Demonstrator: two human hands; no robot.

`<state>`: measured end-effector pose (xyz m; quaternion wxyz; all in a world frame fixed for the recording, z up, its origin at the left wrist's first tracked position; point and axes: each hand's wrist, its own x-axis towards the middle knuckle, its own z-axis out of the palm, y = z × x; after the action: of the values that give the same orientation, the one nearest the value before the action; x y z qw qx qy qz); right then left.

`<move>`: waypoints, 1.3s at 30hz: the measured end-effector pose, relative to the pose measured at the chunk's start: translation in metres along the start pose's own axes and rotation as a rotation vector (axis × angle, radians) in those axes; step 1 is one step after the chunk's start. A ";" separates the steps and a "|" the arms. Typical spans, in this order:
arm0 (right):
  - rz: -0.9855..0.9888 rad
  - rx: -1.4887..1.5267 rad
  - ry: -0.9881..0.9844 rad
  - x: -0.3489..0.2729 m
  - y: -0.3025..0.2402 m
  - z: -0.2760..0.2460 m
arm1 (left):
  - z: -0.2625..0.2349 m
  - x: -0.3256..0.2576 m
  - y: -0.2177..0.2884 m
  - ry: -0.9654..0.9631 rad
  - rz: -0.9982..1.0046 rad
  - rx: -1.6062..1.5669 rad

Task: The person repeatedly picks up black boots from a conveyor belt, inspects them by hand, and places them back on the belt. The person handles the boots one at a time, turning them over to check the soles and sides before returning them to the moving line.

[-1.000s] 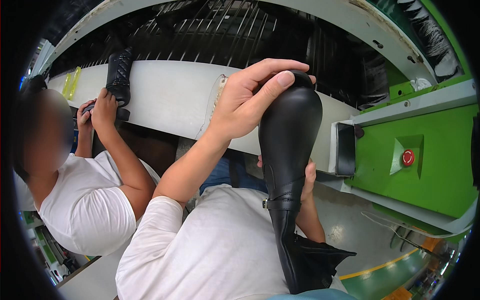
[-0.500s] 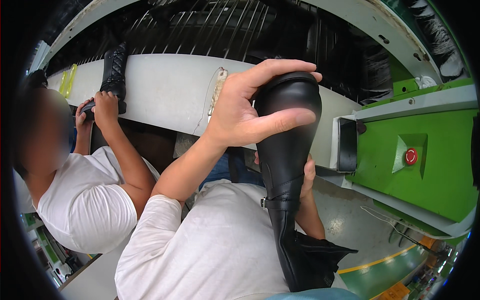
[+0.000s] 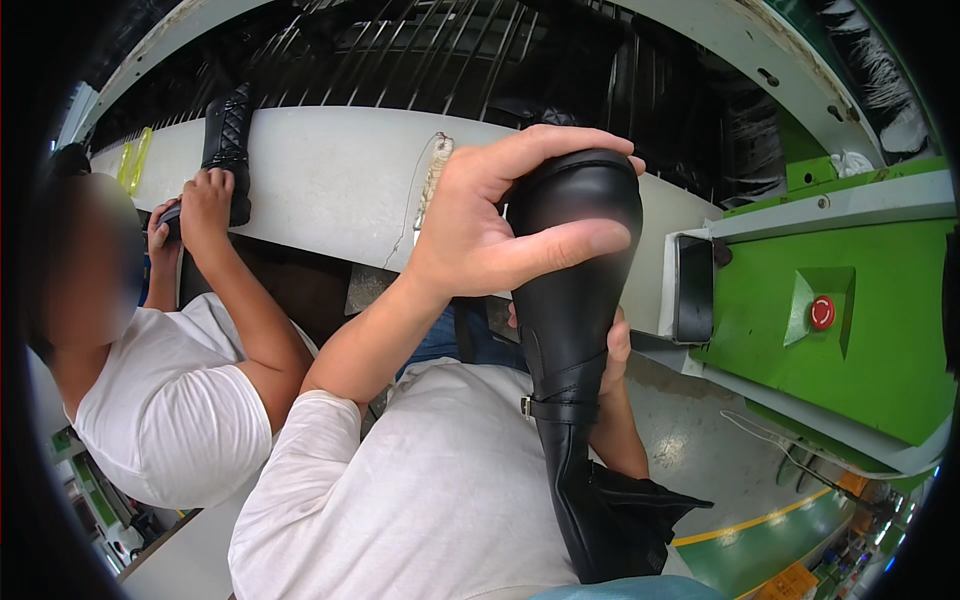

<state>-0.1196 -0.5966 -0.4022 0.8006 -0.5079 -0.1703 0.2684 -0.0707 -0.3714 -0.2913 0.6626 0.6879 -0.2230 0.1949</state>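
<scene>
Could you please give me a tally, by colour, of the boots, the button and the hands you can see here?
Black boots: 2, a smooth boot in the left hand and right hand, and a quilted boot by a co-worker's hands.
Red button: 1.
Hands: 4.
Total: 7.

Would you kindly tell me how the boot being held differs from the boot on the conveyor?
The held boot is smooth, raised toe-up in the left hand and right hand; the conveyor boot is quilted, resting on the white belt under a co-worker's hands. Both are black.
</scene>
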 end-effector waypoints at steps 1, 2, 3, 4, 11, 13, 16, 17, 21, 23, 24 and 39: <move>0.001 0.001 0.000 0.000 0.000 0.000 | 0.000 0.000 -0.001 -0.001 0.008 0.006; 0.001 -0.004 -0.001 0.000 -0.001 0.000 | 0.000 -0.001 -0.001 0.003 0.006 0.005; 0.000 -0.007 -0.001 0.000 -0.001 0.000 | 0.000 -0.001 -0.001 0.007 0.005 0.003; -0.001 -0.012 -0.003 0.001 -0.002 -0.001 | 0.000 -0.001 0.000 0.012 0.005 0.000; 0.004 0.009 0.018 -0.003 -0.005 0.002 | 0.011 -0.005 0.017 0.052 -0.041 -0.044; -0.003 0.016 0.032 -0.003 -0.005 0.004 | 0.007 -0.007 0.008 -0.006 0.035 0.036; -0.012 0.015 0.032 -0.005 -0.005 0.002 | 0.006 -0.006 0.016 -0.005 0.019 -0.007; -0.011 0.009 0.032 -0.005 -0.009 0.004 | 0.008 -0.006 0.019 0.007 0.011 -0.005; 0.024 -0.050 0.013 -0.009 -0.026 0.007 | 0.010 -0.008 0.039 -0.008 -0.027 0.066; -0.040 -0.087 0.020 -0.007 -0.030 0.014 | 0.007 -0.007 0.047 -0.034 -0.033 0.124; -0.072 -0.104 0.025 -0.007 -0.031 0.016 | 0.007 -0.006 0.049 -0.026 -0.026 0.117; -0.790 -0.827 0.421 -0.017 0.050 -0.025 | 0.010 -0.041 0.029 0.215 0.027 -0.262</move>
<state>-0.1323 -0.6077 -0.4578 0.5926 -0.7173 -0.2739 -0.2433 -0.1215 -0.3801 -0.2910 0.7640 0.5677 -0.1836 0.2457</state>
